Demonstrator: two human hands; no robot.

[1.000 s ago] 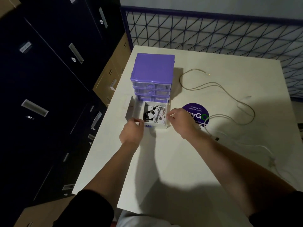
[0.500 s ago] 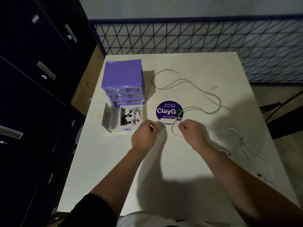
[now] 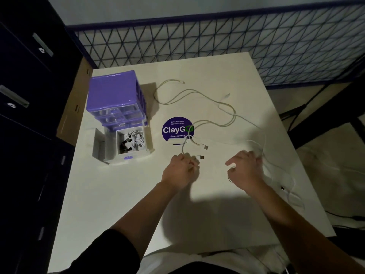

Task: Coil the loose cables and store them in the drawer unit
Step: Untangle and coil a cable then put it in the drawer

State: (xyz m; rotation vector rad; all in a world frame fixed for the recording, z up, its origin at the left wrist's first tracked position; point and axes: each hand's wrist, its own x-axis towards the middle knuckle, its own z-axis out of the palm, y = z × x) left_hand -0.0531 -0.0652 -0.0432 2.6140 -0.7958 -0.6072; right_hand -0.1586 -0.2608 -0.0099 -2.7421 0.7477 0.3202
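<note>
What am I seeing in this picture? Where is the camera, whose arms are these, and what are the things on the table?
No machine here: a person wears the camera on the head, so you look down along their own two arms. On the white table stands a purple drawer unit. Its bottom drawer is pulled out, with coiled cables already inside. Beside it is a round purple ClayGo sticker. Loose cables sprawl across the table. The left hand grips one cable near its plug end. The right hand reaches into thin white cables with curled fingers, but it is blurred, so I cannot tell if it holds any.
</note>
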